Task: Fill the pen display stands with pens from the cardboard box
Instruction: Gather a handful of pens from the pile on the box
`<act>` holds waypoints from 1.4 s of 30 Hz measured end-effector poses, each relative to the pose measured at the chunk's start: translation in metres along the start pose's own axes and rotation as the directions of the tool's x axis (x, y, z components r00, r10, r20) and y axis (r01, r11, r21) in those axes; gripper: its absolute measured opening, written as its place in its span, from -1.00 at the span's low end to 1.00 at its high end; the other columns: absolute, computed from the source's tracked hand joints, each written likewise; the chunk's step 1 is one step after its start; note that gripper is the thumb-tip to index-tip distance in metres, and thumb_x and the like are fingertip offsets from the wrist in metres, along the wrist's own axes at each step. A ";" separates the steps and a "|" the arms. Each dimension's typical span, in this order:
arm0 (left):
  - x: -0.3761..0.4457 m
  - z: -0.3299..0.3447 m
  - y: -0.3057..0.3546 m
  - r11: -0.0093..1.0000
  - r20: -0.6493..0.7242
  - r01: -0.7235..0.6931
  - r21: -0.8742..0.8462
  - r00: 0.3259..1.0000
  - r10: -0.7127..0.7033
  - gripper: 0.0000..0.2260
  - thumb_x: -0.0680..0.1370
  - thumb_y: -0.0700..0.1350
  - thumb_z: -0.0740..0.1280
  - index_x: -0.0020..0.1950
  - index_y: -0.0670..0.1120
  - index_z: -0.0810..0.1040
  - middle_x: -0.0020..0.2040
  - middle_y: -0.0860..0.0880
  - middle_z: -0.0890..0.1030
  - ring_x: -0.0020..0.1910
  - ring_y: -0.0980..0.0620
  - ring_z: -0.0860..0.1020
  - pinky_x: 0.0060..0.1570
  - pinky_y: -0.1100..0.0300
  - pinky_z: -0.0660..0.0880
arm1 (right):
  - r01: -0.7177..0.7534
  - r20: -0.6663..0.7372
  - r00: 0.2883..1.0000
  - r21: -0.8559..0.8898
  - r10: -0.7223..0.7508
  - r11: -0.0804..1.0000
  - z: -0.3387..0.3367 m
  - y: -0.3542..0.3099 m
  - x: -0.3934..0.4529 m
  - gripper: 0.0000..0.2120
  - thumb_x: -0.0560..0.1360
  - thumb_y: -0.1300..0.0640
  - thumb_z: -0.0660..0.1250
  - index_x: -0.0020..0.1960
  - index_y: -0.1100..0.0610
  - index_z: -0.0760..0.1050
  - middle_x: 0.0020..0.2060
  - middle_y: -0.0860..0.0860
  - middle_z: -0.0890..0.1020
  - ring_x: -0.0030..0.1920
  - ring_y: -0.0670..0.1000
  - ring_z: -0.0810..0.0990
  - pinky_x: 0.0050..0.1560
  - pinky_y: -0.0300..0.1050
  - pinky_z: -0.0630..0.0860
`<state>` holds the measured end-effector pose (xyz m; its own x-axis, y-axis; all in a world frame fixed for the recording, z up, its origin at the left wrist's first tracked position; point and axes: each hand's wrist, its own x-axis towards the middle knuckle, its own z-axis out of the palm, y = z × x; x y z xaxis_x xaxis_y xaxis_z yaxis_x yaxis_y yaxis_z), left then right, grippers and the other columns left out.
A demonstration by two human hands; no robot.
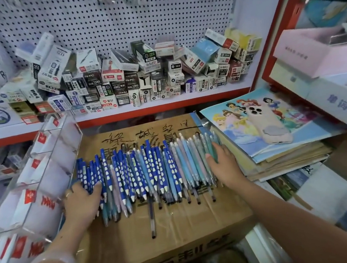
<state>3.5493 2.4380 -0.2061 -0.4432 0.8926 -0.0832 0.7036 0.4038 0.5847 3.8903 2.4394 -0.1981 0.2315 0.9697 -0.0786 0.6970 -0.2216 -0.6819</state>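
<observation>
Pens: spread in a loose row across the closed top of the cardboard box, toward its far edge; one dark pen apart, nearer the front edge.
Left hand: at the row's left end, fingers straight, pressing on blue pens.
Right hand: at the right end, fingers flat, slightly spread.
Display stand: clear acrylic, at the box's left edge, compartments without pens.
Risk: squeezing the row inward likely buckles it; pens may roll off the front edge.
Risk: a left elbow nudge could tip the stand.

Pens lie on the cardboard box, display stand left.
</observation>
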 end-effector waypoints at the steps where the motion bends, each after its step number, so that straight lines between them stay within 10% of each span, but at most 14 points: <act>1: 0.000 0.000 -0.001 0.998 0.001 -0.037 -0.051 0.999 0.037 -0.60 0.55 -0.05 0.29 0.26 -0.29 0.39 0.20 -0.34 0.50 0.21 -0.32 0.42 0.22 -0.08 0.32 | 0.002 -0.006 1.000 0.015 -0.002 1.000 0.000 0.001 0.001 -0.47 0.61 -0.07 0.07 0.52 0.04 0.05 0.52 0.07 0.09 0.51 0.10 0.07 0.48 0.07 0.09; 14: -0.016 0.015 0.019 0.962 0.137 -0.088 -0.259 0.982 0.127 -0.36 0.48 0.16 0.31 0.49 0.03 0.18 0.50 -0.12 0.11 0.46 -0.17 0.15 0.41 -0.13 0.16 | 0.021 0.055 0.998 0.020 -0.022 1.000 0.026 -0.016 0.001 -0.39 0.57 -0.21 0.02 0.53 -0.08 -0.09 0.52 0.06 0.05 0.51 0.11 0.01 0.47 0.15 0.05; 42: -0.044 0.039 0.074 0.994 0.118 -0.102 0.051 0.988 0.095 -0.20 0.43 0.38 0.16 0.53 0.01 0.00 0.55 -0.03 -0.04 0.51 -0.13 -0.07 0.40 -0.16 0.00 | -0.050 0.049 0.998 0.141 0.043 0.989 0.053 -0.056 -0.008 -0.42 0.58 -0.14 0.07 0.52 -0.15 -0.10 0.52 0.08 -0.03 0.51 0.18 -0.04 0.43 0.28 0.05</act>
<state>3.6430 2.4363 -0.1908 -0.3055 0.9443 -0.1220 0.7724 0.3207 0.5483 3.8139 2.4497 -0.1975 0.2282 0.9630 -0.1434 0.5819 -0.2530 -0.7729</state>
